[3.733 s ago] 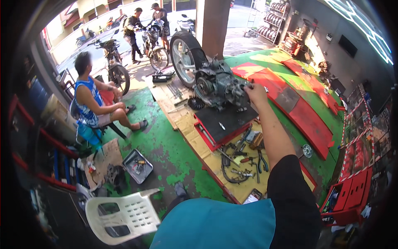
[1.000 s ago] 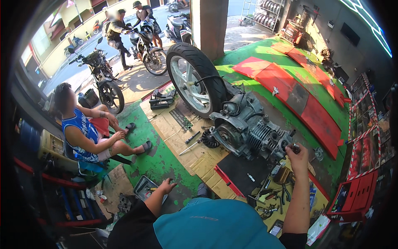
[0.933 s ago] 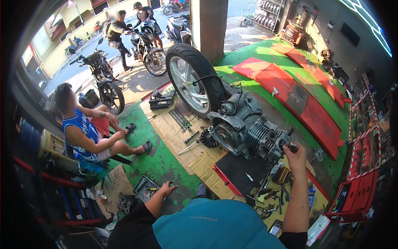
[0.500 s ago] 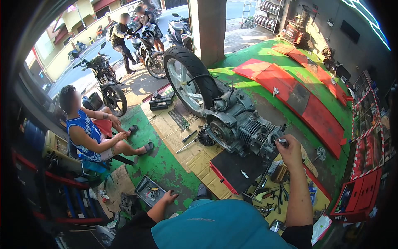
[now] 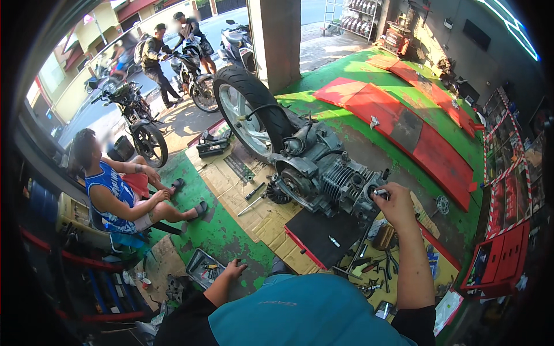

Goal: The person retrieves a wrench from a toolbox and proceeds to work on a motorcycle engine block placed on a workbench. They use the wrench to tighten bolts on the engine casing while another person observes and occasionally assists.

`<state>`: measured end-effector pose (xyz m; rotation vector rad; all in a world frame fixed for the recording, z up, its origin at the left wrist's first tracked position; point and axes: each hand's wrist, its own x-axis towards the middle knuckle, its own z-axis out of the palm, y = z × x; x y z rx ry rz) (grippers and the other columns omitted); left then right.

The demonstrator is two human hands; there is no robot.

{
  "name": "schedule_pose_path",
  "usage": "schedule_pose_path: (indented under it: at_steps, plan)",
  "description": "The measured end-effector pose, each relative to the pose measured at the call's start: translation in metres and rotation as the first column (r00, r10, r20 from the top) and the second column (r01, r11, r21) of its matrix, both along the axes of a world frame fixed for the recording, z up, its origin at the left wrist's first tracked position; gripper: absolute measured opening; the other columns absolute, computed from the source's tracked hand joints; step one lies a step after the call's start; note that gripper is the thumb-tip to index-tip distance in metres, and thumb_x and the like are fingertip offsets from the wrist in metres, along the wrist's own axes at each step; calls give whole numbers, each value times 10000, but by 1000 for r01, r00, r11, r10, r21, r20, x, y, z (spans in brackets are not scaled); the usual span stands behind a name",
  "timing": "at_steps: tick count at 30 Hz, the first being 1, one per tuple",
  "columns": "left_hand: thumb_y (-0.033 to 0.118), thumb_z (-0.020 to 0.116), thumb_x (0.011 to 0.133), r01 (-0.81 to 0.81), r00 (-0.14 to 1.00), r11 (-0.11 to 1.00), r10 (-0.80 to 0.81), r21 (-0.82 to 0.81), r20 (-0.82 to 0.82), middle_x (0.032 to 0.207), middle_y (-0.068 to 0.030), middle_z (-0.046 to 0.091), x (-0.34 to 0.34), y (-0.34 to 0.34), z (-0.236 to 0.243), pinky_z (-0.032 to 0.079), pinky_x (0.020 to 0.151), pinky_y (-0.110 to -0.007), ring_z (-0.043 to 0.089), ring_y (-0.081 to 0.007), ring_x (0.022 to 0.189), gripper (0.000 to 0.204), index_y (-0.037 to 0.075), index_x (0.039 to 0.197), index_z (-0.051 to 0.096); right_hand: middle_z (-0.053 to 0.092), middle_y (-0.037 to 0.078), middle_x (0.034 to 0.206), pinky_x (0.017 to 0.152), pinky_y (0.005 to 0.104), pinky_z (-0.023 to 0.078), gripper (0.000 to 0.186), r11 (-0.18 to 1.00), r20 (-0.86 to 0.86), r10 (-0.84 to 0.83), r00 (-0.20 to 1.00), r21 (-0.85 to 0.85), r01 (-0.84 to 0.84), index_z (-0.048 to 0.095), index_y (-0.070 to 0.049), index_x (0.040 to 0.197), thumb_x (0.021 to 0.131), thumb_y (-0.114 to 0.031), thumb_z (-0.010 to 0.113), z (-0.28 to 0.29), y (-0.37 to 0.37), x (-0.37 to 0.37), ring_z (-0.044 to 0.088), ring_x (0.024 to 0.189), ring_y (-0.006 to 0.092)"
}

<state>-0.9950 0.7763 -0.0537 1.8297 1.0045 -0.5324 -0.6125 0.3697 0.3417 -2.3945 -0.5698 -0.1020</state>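
My right hand [image 5: 394, 205] pinches a small metal part [image 5: 382, 194] at the head end of a grey engine [image 5: 346, 184], which rests with its attached wheel [image 5: 248, 115], a black tire on a white rim, on the bench. My left hand [image 5: 234, 268] is low at the centre-left with its fingers apart, holding nothing, beside a grey tray of small parts [image 5: 201, 265]. A red-edged black mat [image 5: 314, 236] lies below the engine. Tools [image 5: 375, 265] are spread on yellow board, and cardboard [image 5: 225, 179] holds a finned black wheel [image 5: 279, 193] and loose rods.
A person in a blue top [image 5: 115, 196] sits at the left. Beyond, two people [image 5: 173, 63] stand by motorcycles [image 5: 150, 138] near a pillar [image 5: 277, 46]. Red ramps [image 5: 404, 144] lie on the green floor at right, beside a red tool cabinet [image 5: 496, 259] and shelving [image 5: 499, 173].
My right hand has shifted slightly left, keeping the small part at the engine head. My left hand, unseen earliest, stays low by the tray. A rider now passes in the street behind.
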Motion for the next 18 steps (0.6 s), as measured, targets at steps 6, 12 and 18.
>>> schedule_pose_path:
  at_steps: [6, 12, 18]
  plan:
    - [430, 759, 930, -40, 999, 997, 40, -61, -2, 1385, -271, 579, 14, 5, 7, 618, 743, -407, 757, -308, 885, 757, 11, 1501, 492, 694, 186, 859, 686, 421, 512, 238, 1000, -23, -26, 999, -5, 26, 776, 3, 959, 780, -145, 831, -2, -3, 1, 685, 771, 347]
    - [418, 760, 929, -9, 1000, 998, 7, -55, -24, 1414, -276, 547, 21, 10, 9, 615, 744, -405, 756, -307, 890, 750, 12, 1501, 495, 695, 192, 869, 695, 421, 511, 249, 999, -69, -39, 997, 5, 40, 775, 0, 971, 778, -147, 835, -2, -1, 2, 684, 782, 348]
    - [404, 762, 931, 4, 999, 999, -5, 33, 39, 1363, -275, 590, 21, 12, -6, 609, 748, -394, 753, -298, 886, 731, 9, 1491, 506, 685, 146, 853, 705, 372, 498, 260, 1000, -50, -22, 999, 17, 22, 762, 19, 974, 811, -162, 851, -9, -6, 5, 667, 771, 255]
